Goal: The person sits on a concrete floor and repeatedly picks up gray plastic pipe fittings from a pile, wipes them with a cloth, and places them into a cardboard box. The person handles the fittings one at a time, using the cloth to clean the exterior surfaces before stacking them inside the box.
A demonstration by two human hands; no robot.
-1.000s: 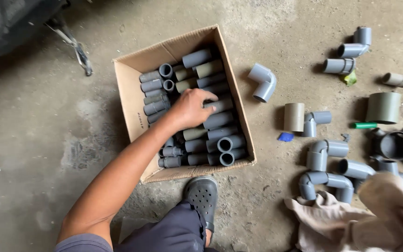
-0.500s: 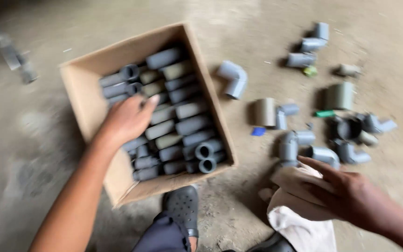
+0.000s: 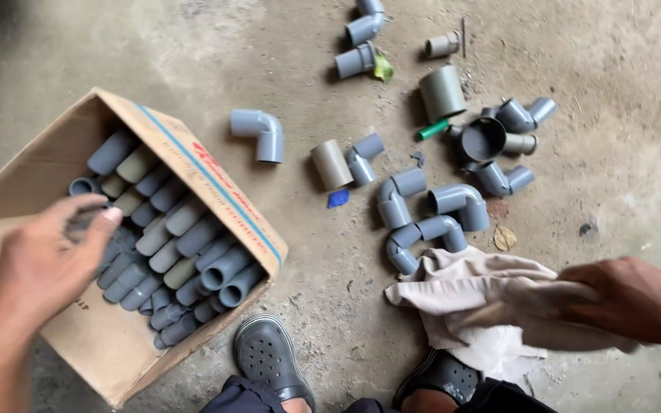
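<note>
Sorting step judged underway: left hand (image 3: 47, 260) spread over boxed grey pipe couplings (image 3: 170, 252); right hand (image 3: 629, 302) gripping beige cloth (image 3: 483, 298); next needs a fingertip pinch on one coupling.

My left hand (image 3: 43, 260) hovers over the box (image 3: 109, 359) of pipe fittings (image 3: 185, 252); my right hand (image 3: 629, 298) grips a cloth (image 3: 476, 298).

Soft, even daylight falls on the concrete floor (image 3: 613, 69); shadows are faint and there is no glare. Motion blur smears the left hand (image 3: 43, 264), and the right hand (image 3: 629, 298) more mildly.
</note>
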